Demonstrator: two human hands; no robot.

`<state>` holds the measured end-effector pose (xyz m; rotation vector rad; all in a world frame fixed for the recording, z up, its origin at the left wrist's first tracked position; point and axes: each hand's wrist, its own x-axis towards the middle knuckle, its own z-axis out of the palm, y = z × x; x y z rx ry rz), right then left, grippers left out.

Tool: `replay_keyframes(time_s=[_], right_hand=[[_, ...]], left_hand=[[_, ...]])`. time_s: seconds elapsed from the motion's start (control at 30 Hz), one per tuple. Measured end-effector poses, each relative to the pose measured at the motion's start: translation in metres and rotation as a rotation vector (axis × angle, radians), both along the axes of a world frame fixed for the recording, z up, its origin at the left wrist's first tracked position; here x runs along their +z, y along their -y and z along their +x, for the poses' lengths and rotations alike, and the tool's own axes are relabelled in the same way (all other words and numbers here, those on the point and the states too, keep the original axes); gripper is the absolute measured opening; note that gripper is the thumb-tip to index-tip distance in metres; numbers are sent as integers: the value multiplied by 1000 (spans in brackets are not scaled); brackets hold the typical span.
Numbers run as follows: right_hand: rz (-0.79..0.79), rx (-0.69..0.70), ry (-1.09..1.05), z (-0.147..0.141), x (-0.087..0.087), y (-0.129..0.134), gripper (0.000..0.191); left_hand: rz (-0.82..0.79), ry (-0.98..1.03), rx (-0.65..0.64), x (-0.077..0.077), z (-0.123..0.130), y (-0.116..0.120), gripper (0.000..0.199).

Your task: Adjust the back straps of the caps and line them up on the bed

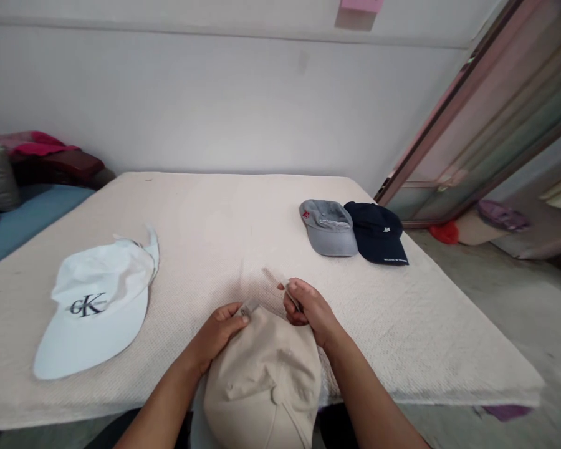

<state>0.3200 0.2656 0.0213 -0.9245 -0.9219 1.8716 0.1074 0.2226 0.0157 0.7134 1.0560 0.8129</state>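
Observation:
A beige cap [262,374] lies at the table's near edge, its back toward the table and its crown facing me. My left hand [222,330] pinches the cap's back edge, where a small buckle or tab shows beside the thumb. In my right hand [308,308], thumb and fingers are closed on the cap's back strap, whose loose end sticks out up and to the left, slightly blurred. The brim is mostly hidden beneath the crown and the frame's bottom edge. To the left sits a white cap [103,305] with black letters, its strap end standing up.
A grey cap [330,227] and a navy cap [376,232] lie side by side at the back right of the cloth-covered table [206,218]. Behind it rises a white wall [215,100]. A blue mattress [42,206] is at left, a sliding door [467,118] at right.

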Motion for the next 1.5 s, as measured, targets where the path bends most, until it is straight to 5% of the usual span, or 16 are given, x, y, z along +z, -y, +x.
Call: replay_keyframes(time_s=[0.3, 0.57, 0.7, 0.9, 1.2, 1.5], right_hand=[[0, 43, 76, 3, 4, -3, 8], [35, 171, 112, -1, 6, -3, 23], [58, 97, 88, 2, 2, -5, 20], [92, -11, -51, 10, 3, -9, 10], [46, 173, 120, -1, 1, -4, 27], [60, 258, 142, -2, -2, -2, 26]], left_hand=[[53, -34, 101, -2, 3, 0, 19], [20, -27, 148, 5, 7, 3, 30], [52, 30, 103, 4, 6, 1, 20], [-31, -99, 252, -3, 2, 3, 25], [45, 127, 82, 2, 8, 2, 17], [40, 150, 120, 0, 7, 4, 18]])
